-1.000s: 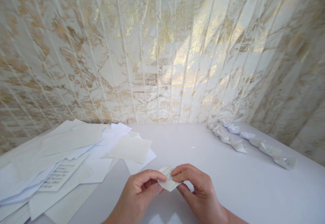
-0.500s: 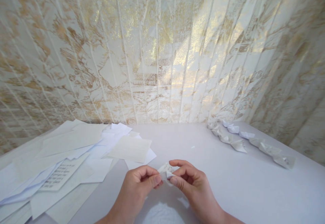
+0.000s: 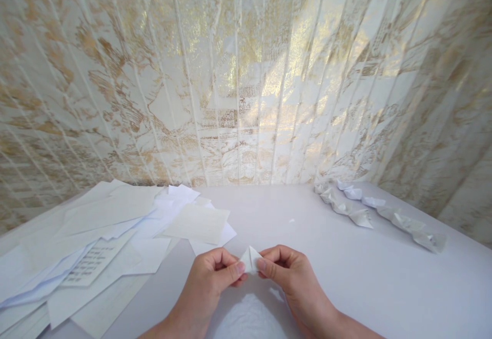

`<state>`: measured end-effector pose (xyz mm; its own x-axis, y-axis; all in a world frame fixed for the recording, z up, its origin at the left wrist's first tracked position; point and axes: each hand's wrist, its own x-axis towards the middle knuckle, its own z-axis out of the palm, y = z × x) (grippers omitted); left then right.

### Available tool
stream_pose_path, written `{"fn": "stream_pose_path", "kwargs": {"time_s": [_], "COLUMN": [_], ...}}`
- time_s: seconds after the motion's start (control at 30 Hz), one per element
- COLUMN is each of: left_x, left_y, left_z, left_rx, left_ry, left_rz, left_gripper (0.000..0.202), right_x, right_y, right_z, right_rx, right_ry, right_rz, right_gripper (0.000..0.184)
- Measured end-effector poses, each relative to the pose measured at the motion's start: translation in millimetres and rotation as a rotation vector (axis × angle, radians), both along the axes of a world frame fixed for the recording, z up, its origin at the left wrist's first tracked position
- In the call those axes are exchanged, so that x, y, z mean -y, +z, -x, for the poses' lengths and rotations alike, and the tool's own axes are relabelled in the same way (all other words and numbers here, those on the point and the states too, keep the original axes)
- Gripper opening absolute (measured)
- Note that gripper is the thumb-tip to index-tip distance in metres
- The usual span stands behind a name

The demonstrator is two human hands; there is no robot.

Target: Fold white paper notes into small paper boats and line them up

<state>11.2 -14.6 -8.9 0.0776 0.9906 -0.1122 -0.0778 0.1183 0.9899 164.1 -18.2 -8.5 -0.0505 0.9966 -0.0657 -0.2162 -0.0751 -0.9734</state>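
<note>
A small folded piece of paper (image 3: 250, 260), white and roughly triangular with a crease down its middle, is held just above the table, its point facing away from me. My left hand (image 3: 215, 277) pinches its left corner between thumb and fingers. On the opposite corner, my right hand (image 3: 288, 272) has the same kind of pinch, thumb on top. The fingertips behind the paper are partly hidden.
Loose sheets of paper (image 3: 111, 208) lie in a spread pile on the left of the white table (image 3: 369, 282). Two rows of small folded paper boats (image 3: 400, 221) stand at the back right. A tiny paper scrap (image 3: 291, 221) lies mid-table. A patterned curtain (image 3: 238, 98) hangs behind.
The paper has gone from a partly opened shape with print showing to a neat, plain triangle. My right fingers, lifted before, have come down and closed on its right corner.
</note>
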Motion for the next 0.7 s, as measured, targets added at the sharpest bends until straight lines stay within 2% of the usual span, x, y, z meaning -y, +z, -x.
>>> {"fn": "stream_pose_path", "kwargs": {"time_s": [0.2, 0.7], "left_x": [1.7, 2.8], "left_y": [1.7, 6.6], "left_z": [-1.2, -4.1], "left_rx": [0.007, -0.025], "left_ry": [-0.016, 0.0], "left_rz": [0.008, -0.025], "left_gripper": [0.019, 0.02], "right_x": [0.2, 0.2], "right_y": [-0.5, -3.3], "right_z": [-0.3, 0.0], "right_rx": [0.072, 0.058], "right_ry": [-0.037, -0.035], "right_rz": [-0.005, -0.04], "right_gripper": [0.03, 0.026]}}
